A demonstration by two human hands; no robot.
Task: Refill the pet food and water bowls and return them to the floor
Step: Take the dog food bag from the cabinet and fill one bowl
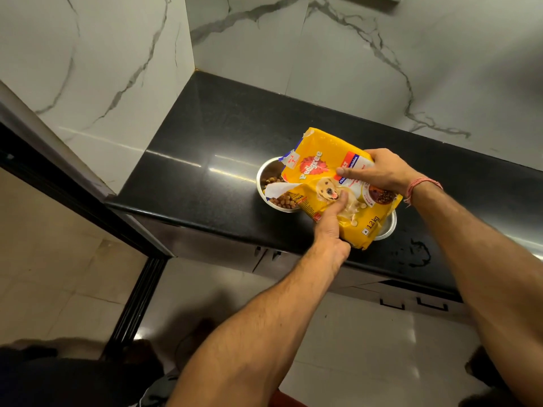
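Kibble [281, 201] could spill over the round steel bowl [262, 174] onto the black bench [188, 160] if both hands, left [330, 223] and right [382, 171], gripping the yellow bag [329, 171], tip it too steeply.

On the desk [205, 148], which runs from the wall corner at 11 o'clock toward 4 o'clock, a bowl [264, 176] sits near the front edge with kibble [279, 199] in it. The food bag [338, 183] lies tilted over that bowl, its open mouth at 9 o'clock above the kibble, and covers most of a second bowl [387, 227] just beside the first at 4 o'clock. The left hand [333, 227] holds the bag's near edge at 6 o'clock, the right hand [382, 170] its 3 o'clock side; the floor [352, 333] lies below the desk's front edge.
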